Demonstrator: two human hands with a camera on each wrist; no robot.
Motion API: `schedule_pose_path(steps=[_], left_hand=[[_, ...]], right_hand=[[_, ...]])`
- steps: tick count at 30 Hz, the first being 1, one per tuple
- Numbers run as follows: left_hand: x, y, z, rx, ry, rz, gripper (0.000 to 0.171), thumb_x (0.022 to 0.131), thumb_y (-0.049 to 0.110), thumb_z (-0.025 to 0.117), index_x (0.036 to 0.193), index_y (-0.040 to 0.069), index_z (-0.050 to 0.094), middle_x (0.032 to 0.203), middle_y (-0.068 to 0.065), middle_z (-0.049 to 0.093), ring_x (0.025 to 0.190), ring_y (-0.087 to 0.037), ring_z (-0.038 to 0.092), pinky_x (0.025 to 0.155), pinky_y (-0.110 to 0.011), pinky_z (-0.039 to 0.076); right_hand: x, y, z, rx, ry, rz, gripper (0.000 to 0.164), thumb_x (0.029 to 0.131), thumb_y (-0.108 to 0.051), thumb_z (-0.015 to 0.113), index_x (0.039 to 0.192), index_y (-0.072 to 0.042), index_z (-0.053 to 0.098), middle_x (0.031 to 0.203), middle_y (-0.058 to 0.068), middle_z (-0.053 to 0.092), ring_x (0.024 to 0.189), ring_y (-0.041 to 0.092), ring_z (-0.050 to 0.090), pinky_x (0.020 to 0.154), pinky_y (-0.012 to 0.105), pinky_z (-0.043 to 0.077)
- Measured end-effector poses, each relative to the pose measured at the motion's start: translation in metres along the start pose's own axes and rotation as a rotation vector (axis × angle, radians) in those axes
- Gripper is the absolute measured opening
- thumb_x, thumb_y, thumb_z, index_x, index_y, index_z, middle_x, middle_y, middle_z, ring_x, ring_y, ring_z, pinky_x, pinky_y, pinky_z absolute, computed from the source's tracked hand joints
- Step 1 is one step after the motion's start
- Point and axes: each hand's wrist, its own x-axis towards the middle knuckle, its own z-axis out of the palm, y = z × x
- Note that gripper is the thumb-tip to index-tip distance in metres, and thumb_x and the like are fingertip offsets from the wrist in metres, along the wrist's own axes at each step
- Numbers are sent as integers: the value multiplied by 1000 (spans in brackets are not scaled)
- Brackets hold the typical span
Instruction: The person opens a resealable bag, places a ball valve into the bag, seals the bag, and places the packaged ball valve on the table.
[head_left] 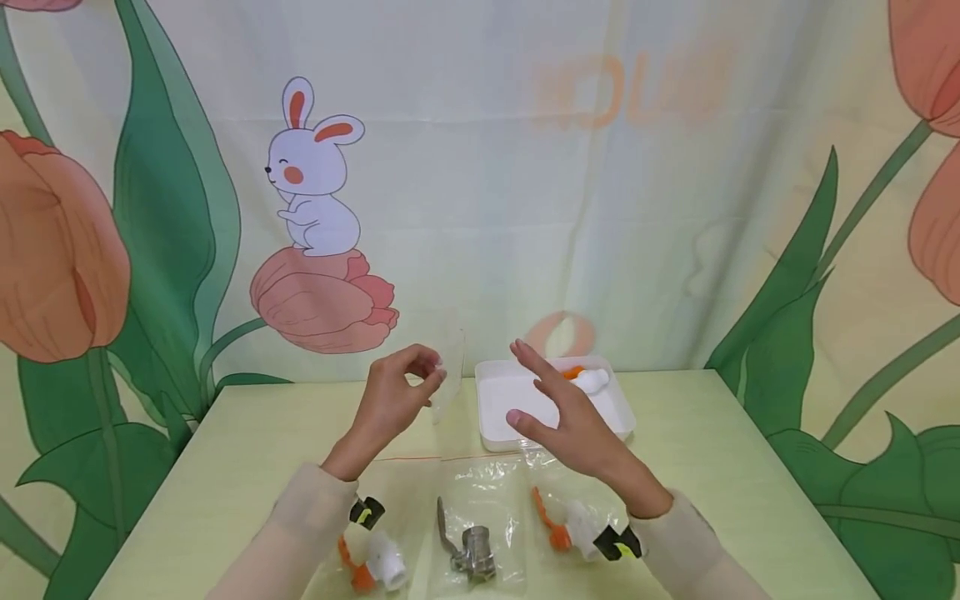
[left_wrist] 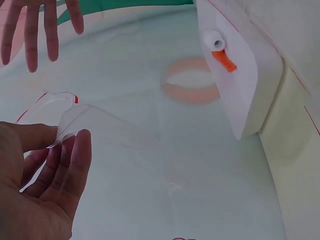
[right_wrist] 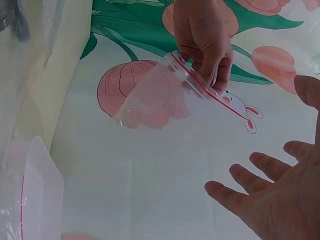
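Between thumb and fingers, my left hand point(head_left: 397, 392) pinches a clear zip bag point(right_wrist: 155, 95) with a red line along its mouth; nothing shows inside it. My right hand point(head_left: 573, 417) is spread in the air in front of the white tray point(head_left: 498, 417), holding nothing. Inside that tray lies a white valve with an orange handle point(head_left: 592, 381). Nearer me, a bagged metal ball valve point(head_left: 476, 552) lies in the middle. Bagged white valves with orange handles lie on either side, one at left point(head_left: 386, 562) and one at right point(head_left: 581, 529).
The pale green table point(head_left: 225, 475) ends at a hanging cloth point(head_left: 450, 208) printed with tulips and a rabbit. A black band piece point(head_left: 367, 512) is on the left wrist and another black piece point(head_left: 618, 543) on the right wrist.
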Motion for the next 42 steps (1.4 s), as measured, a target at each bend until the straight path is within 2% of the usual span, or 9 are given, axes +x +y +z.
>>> schedule_pose_path(steps=[5,10,15,24,31,38,42], left_hand=[[-4,12,4,-42,32,24,10,89,9,71,97,6,67,83,-7,68,76,-17,66,52,-21,56],[-8,25,10,-78,49,61,11,88,10,72,97,6,67,82,-6,67,75,-17,67,53,-22,57],[-12,35,16,-160,58,80,10,88,9,72,96,6,67,83,-7,67,75,-18,68,55,-24,58],[-20,44,27,-274,51,51,10,89,8,72,97,6,68,87,-10,70,78,-20,70,57,-27,59],[-24,49,34,-371,5,-3,12,91,10,69,101,4,68,89,-14,69,81,-34,69,58,-30,61],[-28,51,38,-384,-20,-31,11,92,13,69,101,6,68,89,-12,69,80,-17,69,59,-30,61],[-29,52,41,-388,-32,-30,11,92,11,69,101,6,68,89,-12,69,80,-18,70,59,-30,61]], right_hand=[[2,-6,2,96,47,-5,75,93,-18,67,156,-25,26,157,0,38,145,22,38,114,47,40],[4,-9,5,147,120,-7,69,92,-14,68,152,-23,34,152,2,46,139,24,47,108,43,47],[6,-11,8,175,182,-5,64,92,-12,68,148,-23,41,146,4,52,133,25,53,101,41,52],[7,-13,14,165,259,-16,54,90,-12,71,140,-19,52,134,6,62,120,26,63,92,39,57],[7,-13,15,157,303,8,39,91,-13,69,130,-15,61,122,9,68,108,26,69,86,32,59],[4,-12,16,148,311,20,34,90,-15,71,123,-10,65,118,6,70,102,22,72,81,29,60],[3,-13,17,132,323,40,33,89,-18,73,121,-11,67,116,4,71,98,21,72,78,28,60]])
